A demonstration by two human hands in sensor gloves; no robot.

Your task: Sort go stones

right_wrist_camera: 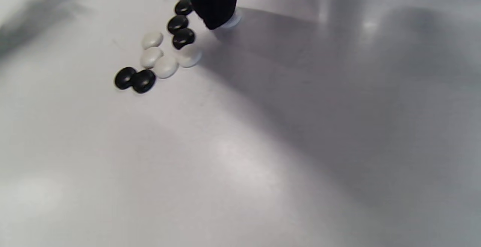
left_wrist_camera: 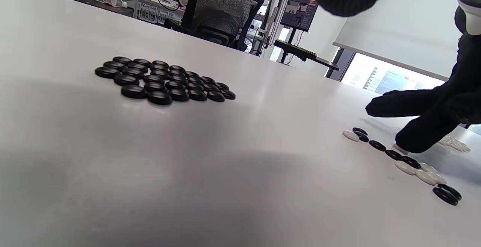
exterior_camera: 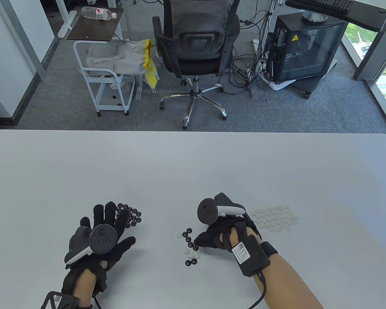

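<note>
My left hand [exterior_camera: 106, 225] lies flat with its fingers spread, holding nothing; its fingertips reach the pile of black stones [exterior_camera: 129, 215], seen as a tight cluster [left_wrist_camera: 161, 81] in the left wrist view. My right hand [exterior_camera: 203, 240] points down-left into a small mixed group of black and white stones [exterior_camera: 189, 247]. One fingertip [right_wrist_camera: 214, 2] presses on top of a white stone [right_wrist_camera: 232, 21], seen under the finger [left_wrist_camera: 399, 148] in the left wrist view too. The other mixed stones [right_wrist_camera: 161, 55] lie loose beside it. The sorted white stones [exterior_camera: 275, 219] lie right of my right hand.
The white table [exterior_camera: 193, 167] stretches wide beyond the stones. Behind its far edge stand an office chair [exterior_camera: 196, 48], a white trolley [exterior_camera: 104, 77] and a computer case [exterior_camera: 304, 48] on the floor.
</note>
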